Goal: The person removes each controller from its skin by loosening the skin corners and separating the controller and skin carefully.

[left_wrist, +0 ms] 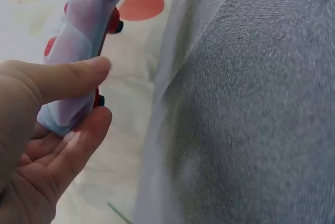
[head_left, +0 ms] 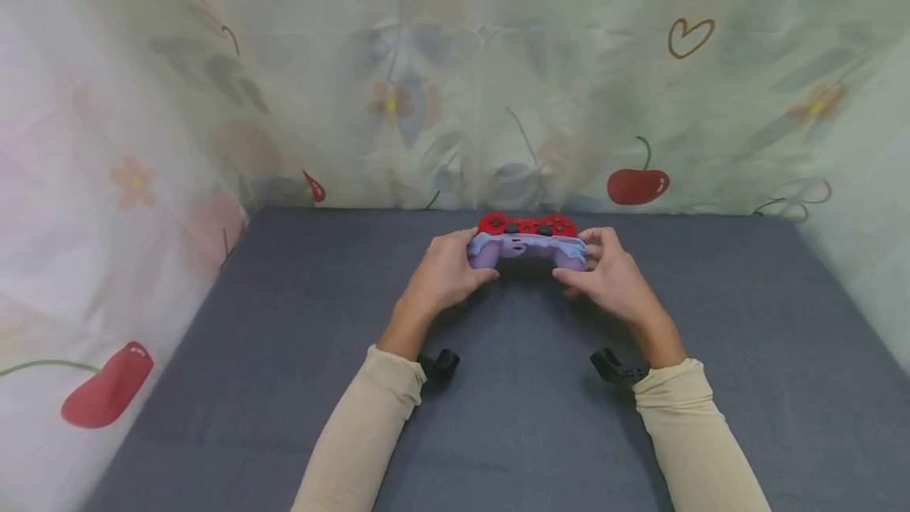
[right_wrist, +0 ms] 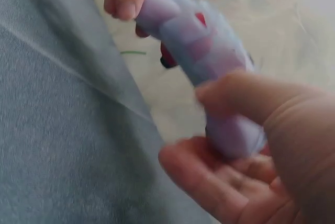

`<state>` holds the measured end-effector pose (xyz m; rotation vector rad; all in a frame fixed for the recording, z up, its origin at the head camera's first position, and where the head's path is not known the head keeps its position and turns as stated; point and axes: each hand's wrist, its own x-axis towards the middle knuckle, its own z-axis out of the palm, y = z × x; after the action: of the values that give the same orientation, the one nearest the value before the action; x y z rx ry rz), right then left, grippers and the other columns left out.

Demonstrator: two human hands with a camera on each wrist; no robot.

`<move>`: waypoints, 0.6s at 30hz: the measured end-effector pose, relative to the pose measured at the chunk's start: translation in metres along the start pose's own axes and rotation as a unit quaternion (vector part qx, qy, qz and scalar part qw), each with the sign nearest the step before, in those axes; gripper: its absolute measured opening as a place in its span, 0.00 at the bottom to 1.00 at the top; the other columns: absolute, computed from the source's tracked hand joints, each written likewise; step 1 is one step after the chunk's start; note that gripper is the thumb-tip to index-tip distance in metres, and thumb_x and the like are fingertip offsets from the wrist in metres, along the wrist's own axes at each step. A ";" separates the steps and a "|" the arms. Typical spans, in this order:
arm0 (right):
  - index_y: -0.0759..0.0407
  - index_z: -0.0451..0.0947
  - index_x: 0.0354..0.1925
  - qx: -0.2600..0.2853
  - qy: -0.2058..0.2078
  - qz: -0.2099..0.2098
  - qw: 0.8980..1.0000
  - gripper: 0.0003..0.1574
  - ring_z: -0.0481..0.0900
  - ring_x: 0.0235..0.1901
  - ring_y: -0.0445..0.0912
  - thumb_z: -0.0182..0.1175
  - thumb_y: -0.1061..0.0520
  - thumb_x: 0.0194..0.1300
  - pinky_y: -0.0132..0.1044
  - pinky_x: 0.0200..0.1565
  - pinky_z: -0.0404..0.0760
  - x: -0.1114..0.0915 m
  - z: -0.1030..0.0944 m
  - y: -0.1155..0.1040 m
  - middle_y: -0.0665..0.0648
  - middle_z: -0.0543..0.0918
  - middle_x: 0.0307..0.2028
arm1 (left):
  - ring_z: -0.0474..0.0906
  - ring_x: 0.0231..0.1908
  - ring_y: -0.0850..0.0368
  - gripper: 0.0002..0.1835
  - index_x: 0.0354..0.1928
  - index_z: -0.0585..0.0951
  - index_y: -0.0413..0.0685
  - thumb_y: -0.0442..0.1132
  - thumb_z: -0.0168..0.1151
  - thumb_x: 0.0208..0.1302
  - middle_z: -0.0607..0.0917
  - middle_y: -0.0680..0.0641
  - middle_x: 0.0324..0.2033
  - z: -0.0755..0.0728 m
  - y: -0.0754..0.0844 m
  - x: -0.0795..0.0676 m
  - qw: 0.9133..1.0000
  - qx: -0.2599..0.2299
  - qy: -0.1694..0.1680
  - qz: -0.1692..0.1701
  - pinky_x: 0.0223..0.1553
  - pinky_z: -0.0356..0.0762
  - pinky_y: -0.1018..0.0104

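A red game controller [head_left: 526,225] is held up near the table's far edge, its black sticks and buttons facing upward. Over its handles and lower side sits a soft-looking, faceted purple and pale blue cover [head_left: 543,244]; red shows through gaps in it in both wrist views. My left hand [head_left: 449,265] grips the left handle, thumb [left_wrist: 73,77] on the cover and fingers behind. The right hand [head_left: 615,275] holds the opposite handle between thumb [right_wrist: 235,96] and fingers. Part of each handle is hidden by the hands.
Dark grey cloth [head_left: 512,417] covers the table. Printed curtains [head_left: 483,101] hang behind it and along both sides, close beyond the controller. Black wrist mounts [head_left: 441,367] stick inward from both forearms.
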<state>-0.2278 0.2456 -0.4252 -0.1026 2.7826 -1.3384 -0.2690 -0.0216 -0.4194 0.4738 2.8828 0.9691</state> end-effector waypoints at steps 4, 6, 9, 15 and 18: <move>0.60 0.55 0.78 -0.058 -0.005 -0.024 0.998 0.54 0.88 0.41 0.49 0.70 0.45 0.65 0.35 0.40 0.79 0.000 -0.003 0.000 0.63 0.89 0.45 | 0.80 0.47 0.52 0.39 0.68 0.73 0.45 0.55 0.74 0.59 0.83 0.45 0.56 -0.002 0.005 -0.004 0.998 0.061 -0.010 -0.013 0.49 0.85 0.56; 0.61 0.59 0.76 -0.081 -0.014 -0.032 0.996 0.50 0.87 0.38 0.47 0.69 0.45 0.66 0.36 0.38 0.78 -0.001 -0.006 0.000 0.58 0.90 0.39 | 0.81 0.42 0.54 0.35 0.62 0.75 0.46 0.57 0.74 0.59 0.83 0.47 0.49 -0.004 0.005 -0.005 0.997 0.080 -0.016 -0.005 0.43 0.84 0.59; 0.64 0.64 0.70 -0.094 -0.031 -0.044 0.994 0.43 0.86 0.32 0.44 0.68 0.45 0.67 0.37 0.34 0.77 -0.005 -0.011 -0.002 0.55 0.88 0.32 | 0.79 0.34 0.57 0.27 0.51 0.77 0.51 0.58 0.73 0.57 0.81 0.51 0.38 -0.005 0.000 -0.007 0.995 0.092 -0.010 0.031 0.35 0.79 0.64; 0.57 0.68 0.48 -0.090 -0.025 -0.058 0.994 0.28 0.78 0.26 0.43 0.70 0.43 0.65 0.36 0.30 0.75 -0.008 -0.015 0.000 0.54 0.78 0.27 | 0.73 0.24 0.61 0.22 0.31 0.73 0.58 0.60 0.74 0.53 0.75 0.56 0.24 -0.008 -0.011 -0.009 0.987 0.099 0.036 0.122 0.26 0.69 0.68; 0.53 0.66 0.41 -0.068 -0.013 -0.066 0.995 0.26 0.68 0.23 0.42 0.70 0.41 0.64 0.37 0.27 0.69 -0.010 -0.016 0.006 0.52 0.68 0.25 | 0.69 0.21 0.63 0.24 0.26 0.71 0.58 0.62 0.74 0.52 0.73 0.56 0.20 -0.009 -0.014 -0.009 0.984 0.093 0.039 0.149 0.25 0.65 0.69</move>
<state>-0.2196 0.2628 -0.4192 -0.3120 2.8887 -1.1602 -0.2653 -0.0402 -0.4210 0.9237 3.0463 0.7665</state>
